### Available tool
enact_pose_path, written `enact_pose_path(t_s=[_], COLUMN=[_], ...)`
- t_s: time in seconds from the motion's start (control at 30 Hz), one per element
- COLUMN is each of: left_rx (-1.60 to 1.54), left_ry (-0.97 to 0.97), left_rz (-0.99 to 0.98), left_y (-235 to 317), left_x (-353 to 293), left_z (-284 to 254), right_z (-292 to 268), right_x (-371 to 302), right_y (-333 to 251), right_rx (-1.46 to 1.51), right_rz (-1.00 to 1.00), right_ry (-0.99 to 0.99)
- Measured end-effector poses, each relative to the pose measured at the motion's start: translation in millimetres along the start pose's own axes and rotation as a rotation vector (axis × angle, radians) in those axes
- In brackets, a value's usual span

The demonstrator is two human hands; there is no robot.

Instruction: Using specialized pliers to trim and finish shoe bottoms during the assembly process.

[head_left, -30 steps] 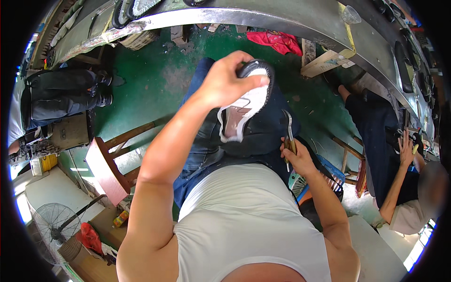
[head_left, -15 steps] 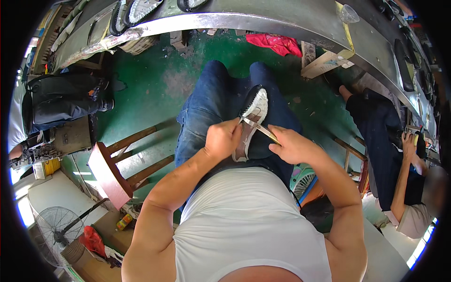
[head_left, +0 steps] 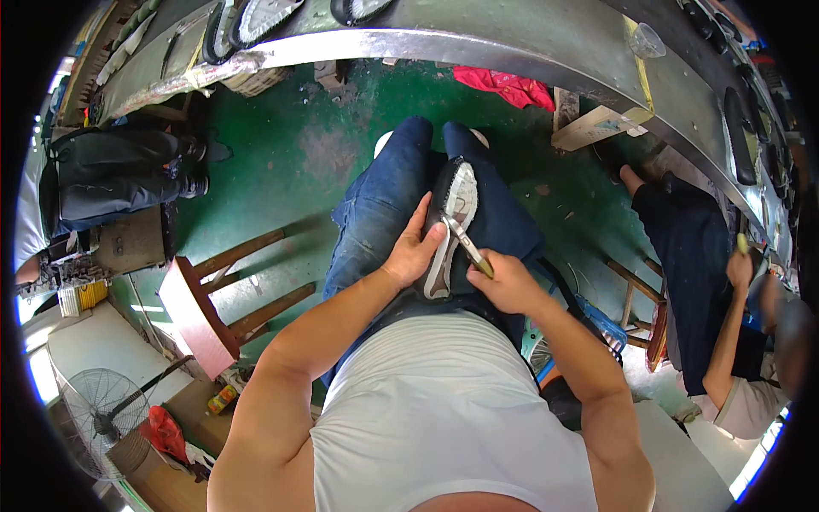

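Holds a rounded shoe, black-sided with a rough pale middle, over denim thighs in the grip of the left hand; clasps metal pincers in the grip of the right hand, tip at the shoe's edge. Sits facing a dull metal counter, above stained green floor, near a pink-topped wooden stool.

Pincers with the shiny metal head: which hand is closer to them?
Right. The right hand has its grip around the handle end of the pincers. The left hand rests against the shoe, close to the pincers' metal head but not holding them.
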State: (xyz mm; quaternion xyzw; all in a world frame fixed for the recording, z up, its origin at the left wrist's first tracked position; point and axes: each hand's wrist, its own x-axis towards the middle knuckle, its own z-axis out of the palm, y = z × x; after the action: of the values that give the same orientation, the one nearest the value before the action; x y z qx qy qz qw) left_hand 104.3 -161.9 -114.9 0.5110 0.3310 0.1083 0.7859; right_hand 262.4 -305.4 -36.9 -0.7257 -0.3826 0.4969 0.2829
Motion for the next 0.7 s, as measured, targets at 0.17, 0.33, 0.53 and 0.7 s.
enact_pose_path(t_s=[0.17, 0.33, 0.53, 0.7], left_rx=[0.193, 0.804, 0.983, 1.101], left_ry=[0.086, 0.178, 0.051, -0.002], left_rz=[0.064, 0.496, 0.340, 0.240], left_y=[-13, 1, 28, 35], left_x=[-1, 0, -4, 0], left_z=[5, 13, 17, 19], right_z=[-7, 18, -26, -47], right_x=[4, 6, 7, 5], right_y=[15, 33, 44, 43], right_rx=[-0.526, 0.670, 0.830, 0.779], right_rz=[-0.316, 0.192, 0.279, 0.312], right_ry=[0.196, -0.139, -0.411, -0.475])
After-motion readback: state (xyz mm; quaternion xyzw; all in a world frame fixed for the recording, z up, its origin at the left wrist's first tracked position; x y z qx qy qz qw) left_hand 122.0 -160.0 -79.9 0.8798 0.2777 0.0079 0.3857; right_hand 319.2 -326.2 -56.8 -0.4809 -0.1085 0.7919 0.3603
